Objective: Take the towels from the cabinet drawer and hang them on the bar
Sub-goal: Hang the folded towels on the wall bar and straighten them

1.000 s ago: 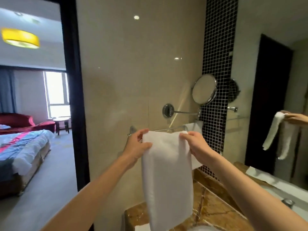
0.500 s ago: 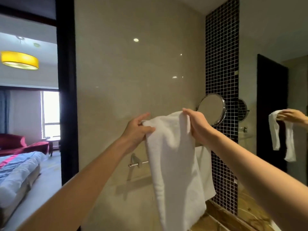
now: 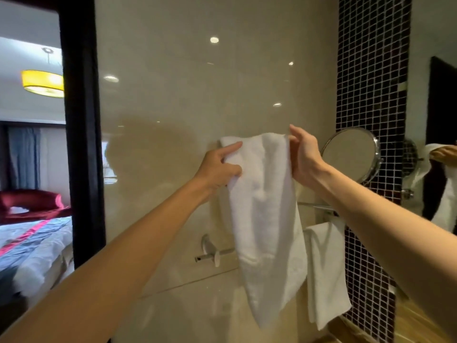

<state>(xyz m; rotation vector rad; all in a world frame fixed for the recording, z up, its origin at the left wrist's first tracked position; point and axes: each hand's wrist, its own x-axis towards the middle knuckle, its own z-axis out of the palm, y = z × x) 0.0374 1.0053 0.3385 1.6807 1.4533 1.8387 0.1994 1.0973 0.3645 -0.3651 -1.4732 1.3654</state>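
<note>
Towel lifted since a second ago from bar height to well above it, top corners pinched by left hand and right hand, draping likely next.

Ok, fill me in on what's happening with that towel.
A person is holding a white towel up by its top edge in front of the beige wall. The left hand grips the left corner and the right hand pinches the right edge. The towel's top is raised above the chrome towel bar, not yet draped over it. A second towel already hangs further right, below the round mirror.
</note>
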